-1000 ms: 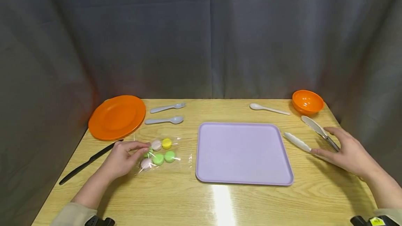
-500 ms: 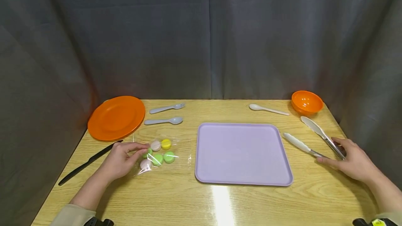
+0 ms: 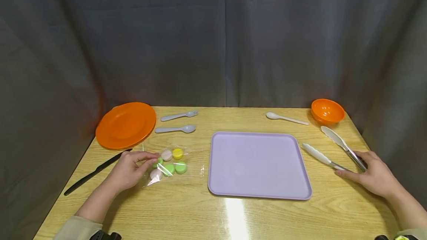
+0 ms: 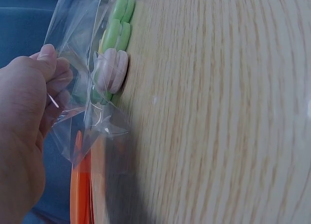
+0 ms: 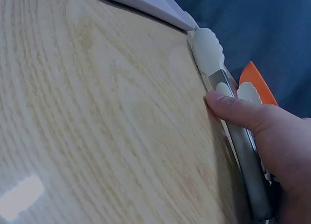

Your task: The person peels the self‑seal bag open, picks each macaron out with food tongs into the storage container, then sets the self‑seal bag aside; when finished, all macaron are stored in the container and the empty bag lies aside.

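Note:
On the left, my left hand (image 3: 128,171) pinches the upper edge of a clear plastic bag (image 4: 73,34) between thumb and fingers. Inside the bag lie several macarons: green (image 3: 181,167), pale pink (image 4: 112,71) and yellow (image 3: 178,153). At the far right, my right hand (image 3: 378,173) grips metal tongs (image 5: 245,165) with white scalloped tips. My thumb lies along one arm of the tongs, while the other fingers are on the far arm, partly hidden. The tongs are spread apart, their tips pointing away from me toward the orange bowl (image 3: 328,112).
A lilac tray (image 3: 260,166) sits mid-table. At the back left are an orange plate (image 3: 126,125), a grey fork (image 3: 179,116) and a grey spoon (image 3: 175,129). A black knife (image 3: 96,172) lies beside my left wrist, and a white spoon (image 3: 287,118) behind the tray.
My right hand has shifted slightly right along the tongs, toward their hinge end, and its fingers have closed in on both arms. The left hand and the bag have stayed put.

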{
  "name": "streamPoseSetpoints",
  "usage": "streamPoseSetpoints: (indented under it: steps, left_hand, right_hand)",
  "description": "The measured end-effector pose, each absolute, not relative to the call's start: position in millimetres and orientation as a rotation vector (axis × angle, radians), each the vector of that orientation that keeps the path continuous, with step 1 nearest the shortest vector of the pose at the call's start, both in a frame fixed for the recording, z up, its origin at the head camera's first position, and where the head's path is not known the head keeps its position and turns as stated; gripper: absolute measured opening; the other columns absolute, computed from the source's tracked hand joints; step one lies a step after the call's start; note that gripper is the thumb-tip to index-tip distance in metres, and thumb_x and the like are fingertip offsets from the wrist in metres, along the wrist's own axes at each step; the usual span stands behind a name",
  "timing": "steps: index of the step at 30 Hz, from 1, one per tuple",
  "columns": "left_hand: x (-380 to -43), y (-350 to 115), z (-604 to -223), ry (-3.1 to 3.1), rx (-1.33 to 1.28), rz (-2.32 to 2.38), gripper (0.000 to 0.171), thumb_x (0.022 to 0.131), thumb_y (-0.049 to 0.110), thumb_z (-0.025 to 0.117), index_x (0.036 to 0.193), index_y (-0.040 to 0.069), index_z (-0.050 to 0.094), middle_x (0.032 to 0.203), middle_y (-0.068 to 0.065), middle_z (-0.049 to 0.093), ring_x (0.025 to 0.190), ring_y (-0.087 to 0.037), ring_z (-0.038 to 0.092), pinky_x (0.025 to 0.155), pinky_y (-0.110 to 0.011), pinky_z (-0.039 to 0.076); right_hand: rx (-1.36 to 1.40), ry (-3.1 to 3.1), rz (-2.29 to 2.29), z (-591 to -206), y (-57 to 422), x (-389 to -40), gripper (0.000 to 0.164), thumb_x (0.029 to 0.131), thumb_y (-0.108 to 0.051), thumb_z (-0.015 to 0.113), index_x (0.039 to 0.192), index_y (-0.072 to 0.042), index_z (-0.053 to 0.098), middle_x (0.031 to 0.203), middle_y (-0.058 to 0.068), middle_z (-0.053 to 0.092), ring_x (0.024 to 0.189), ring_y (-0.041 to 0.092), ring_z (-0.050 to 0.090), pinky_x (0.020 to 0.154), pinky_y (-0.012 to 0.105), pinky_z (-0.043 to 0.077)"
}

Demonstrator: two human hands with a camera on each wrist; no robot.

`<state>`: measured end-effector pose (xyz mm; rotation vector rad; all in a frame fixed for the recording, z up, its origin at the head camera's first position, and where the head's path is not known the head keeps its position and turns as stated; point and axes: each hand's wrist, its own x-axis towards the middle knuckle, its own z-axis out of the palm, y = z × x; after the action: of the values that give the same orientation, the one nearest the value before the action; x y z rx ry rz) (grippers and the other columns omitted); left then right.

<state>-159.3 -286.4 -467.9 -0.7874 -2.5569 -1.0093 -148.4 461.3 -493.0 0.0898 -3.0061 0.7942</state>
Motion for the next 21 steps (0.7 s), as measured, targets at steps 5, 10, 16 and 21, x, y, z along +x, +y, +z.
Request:
streamPoseSetpoints:
  steps: [5, 10, 16, 21]
  left_hand:
    - [-158, -287, -468, -2.561, -0.781, -1.019, 0.020, 0.089, -0.004, 0.083, 0.106, 0.006, 0.083, 0.105, 0.003, 0.080, 0.099, -0.019, 0.076, 0.089, -0.009, 0.050]
    - [-158, -286, -467, -2.570, -0.769, -1.013, 0.020, 0.089, -0.002, 0.083, 0.107, 0.007, 0.083, 0.105, 0.004, 0.080, 0.100, -0.019, 0.076, 0.088, -0.009, 0.050]
    - [-159, -286, -468, -2.566, -0.764, -1.002, 0.020, 0.089, -0.001, 0.084, 0.107, 0.006, 0.083, 0.105, 0.004, 0.080, 0.100, -0.019, 0.076, 0.088, -0.009, 0.050]
    - [-160, -286, -468, -2.565, -0.757, -1.000, 0.019, 0.089, 0.000, 0.084, 0.107, 0.007, 0.084, 0.105, 0.005, 0.080, 0.101, -0.019, 0.076, 0.089, -0.009, 0.050]
  right_hand:
    - [0.062, -3.006, 0.794, -488, 458, -148, 0.103, 0.083, -0.051, 0.090, 0.147, 0.016, 0.045, 0.133, 0.039, 0.047, 0.112, 0.053, 0.049, 0.086, 0.065, 0.041]
    - [0.080, -2.952, 0.826, -477, 453, -147, 0.088, 0.082, -0.047, 0.093, 0.140, 0.005, 0.053, 0.112, 0.020, 0.065, 0.091, 0.027, 0.057, 0.070, 0.028, 0.042]
    - [0.234, -2.881, 0.882, -453, 430, -147, 0.068, 0.082, -0.037, 0.095, 0.130, -0.004, 0.062, 0.090, 0.006, 0.066, 0.073, 0.013, 0.056, 0.059, 0.024, 0.042]
    - [0.389, -2.815, 0.912, -439, 403, -149, 0.056, 0.079, -0.028, 0.097, 0.124, -0.013, 0.067, 0.085, 0.000, 0.066, 0.072, 0.013, 0.057, 0.058, 0.025, 0.042]
